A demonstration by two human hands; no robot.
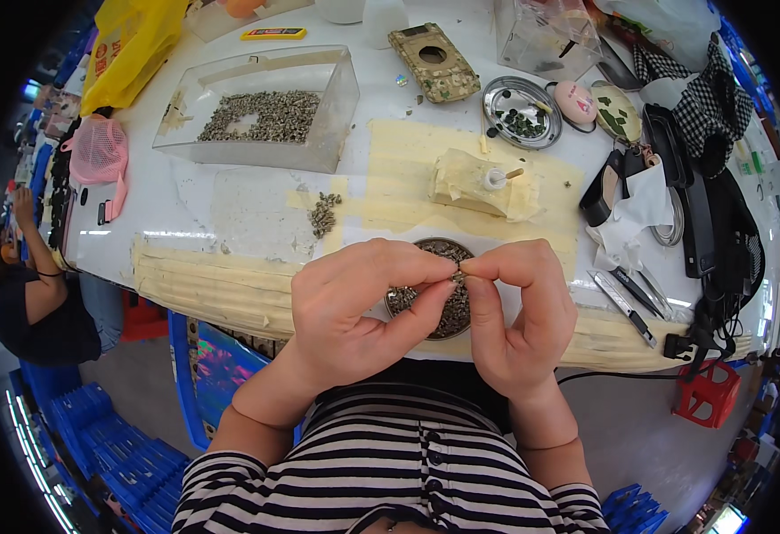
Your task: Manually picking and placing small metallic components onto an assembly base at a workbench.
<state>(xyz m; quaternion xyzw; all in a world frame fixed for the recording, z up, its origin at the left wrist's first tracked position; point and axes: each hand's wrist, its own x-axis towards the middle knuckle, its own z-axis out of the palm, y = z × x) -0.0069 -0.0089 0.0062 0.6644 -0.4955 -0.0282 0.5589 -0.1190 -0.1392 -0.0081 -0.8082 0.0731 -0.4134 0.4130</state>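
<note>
Both hands meet fingertip to fingertip over a round dish full of small grey-brown, metallic-looking pieces. My left hand is closed in a pinch of thumb and forefinger. Thumb and forefinger of my right hand are pressed together in the same way, touching or almost touching the left fingertips. A tiny dark speck shows between them, too small to name. The hands cover both sides of the dish. Left of it, a small pile of similar pieces lies on the table.
Beyond the pile stands a clear bin of such pieces. A tape-wrapped block holds a small white pot with a stick. A metal dish of dark green bits, a utility knife and black straps lie right.
</note>
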